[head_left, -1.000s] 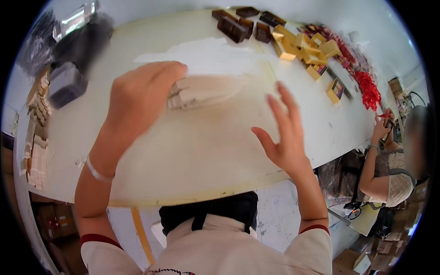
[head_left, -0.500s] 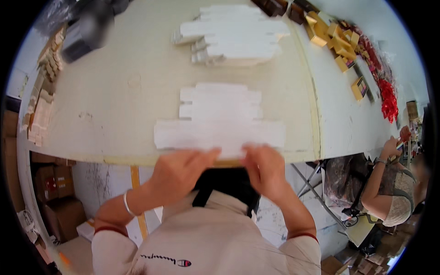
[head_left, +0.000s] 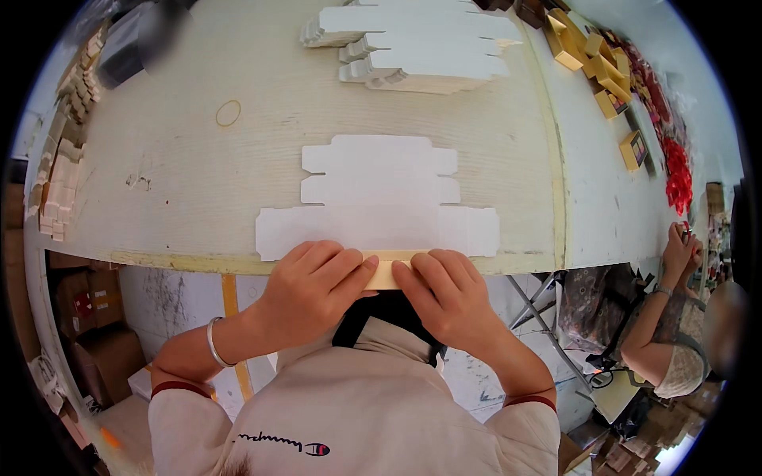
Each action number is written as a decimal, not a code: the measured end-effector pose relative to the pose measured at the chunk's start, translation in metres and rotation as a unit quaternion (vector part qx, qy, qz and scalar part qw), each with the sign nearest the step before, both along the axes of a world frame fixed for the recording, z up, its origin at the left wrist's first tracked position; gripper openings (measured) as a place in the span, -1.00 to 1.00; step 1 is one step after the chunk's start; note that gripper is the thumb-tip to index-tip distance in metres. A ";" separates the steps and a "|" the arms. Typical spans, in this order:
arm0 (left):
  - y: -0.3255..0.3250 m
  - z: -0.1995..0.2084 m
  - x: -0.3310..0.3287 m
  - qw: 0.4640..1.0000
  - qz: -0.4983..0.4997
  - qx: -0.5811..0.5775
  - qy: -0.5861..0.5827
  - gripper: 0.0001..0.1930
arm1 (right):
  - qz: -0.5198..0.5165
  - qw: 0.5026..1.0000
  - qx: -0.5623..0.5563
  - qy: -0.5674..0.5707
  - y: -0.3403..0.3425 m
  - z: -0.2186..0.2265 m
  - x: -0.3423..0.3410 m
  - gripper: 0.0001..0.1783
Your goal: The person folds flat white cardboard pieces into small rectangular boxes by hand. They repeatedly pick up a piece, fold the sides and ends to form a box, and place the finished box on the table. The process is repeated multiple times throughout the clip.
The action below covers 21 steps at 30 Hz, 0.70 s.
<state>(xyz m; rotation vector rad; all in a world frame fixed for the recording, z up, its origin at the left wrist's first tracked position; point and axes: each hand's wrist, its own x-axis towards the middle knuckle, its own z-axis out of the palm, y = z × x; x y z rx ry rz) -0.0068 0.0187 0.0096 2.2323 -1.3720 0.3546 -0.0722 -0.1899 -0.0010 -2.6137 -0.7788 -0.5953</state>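
Note:
A flat cardboard box blank (head_left: 377, 178), white face up with slotted tabs at its sides, lies at the table's near edge. Its near strip is bent up and shows a gold outer face. On the left part of that strip, my left hand (head_left: 317, 282) pinches the card with bent fingers. To its right my right hand (head_left: 444, 297) grips the same strip, fingers curled over it and the thumb on the gold face. A small gap separates the two hands.
A stack of white box blanks (head_left: 421, 47) lies farther back. A rubber band (head_left: 228, 113) is on the table at left, and more card pieces (head_left: 62, 190) line the left edge. Gold boxes (head_left: 563, 40) and red ribbon (head_left: 677, 174) are at right, near another person's hands (head_left: 679, 254).
The near strip of the blank now stands bent up with its gold face showing. My hands have shifted slightly and their fingers have closed onto it. The view has tilted a little.

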 end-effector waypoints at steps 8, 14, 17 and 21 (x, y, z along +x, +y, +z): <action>-0.012 0.001 0.015 0.994 0.063 -0.031 0.085 -0.90 | -0.004 0.966 0.109 0.233 -0.001 0.028 0.036 -0.78; -0.011 0.003 0.006 0.990 0.131 0.033 -0.042 -0.74 | -0.052 0.976 0.084 0.193 0.012 0.019 0.024 -0.77; -0.007 0.002 0.002 0.982 0.176 0.065 -0.034 -0.70 | -0.067 0.960 0.162 0.220 0.021 0.020 0.023 -0.74; -0.007 0.018 0.020 0.964 0.224 0.018 -0.143 -0.54 | -0.099 0.893 0.278 0.340 0.027 0.032 0.028 -0.49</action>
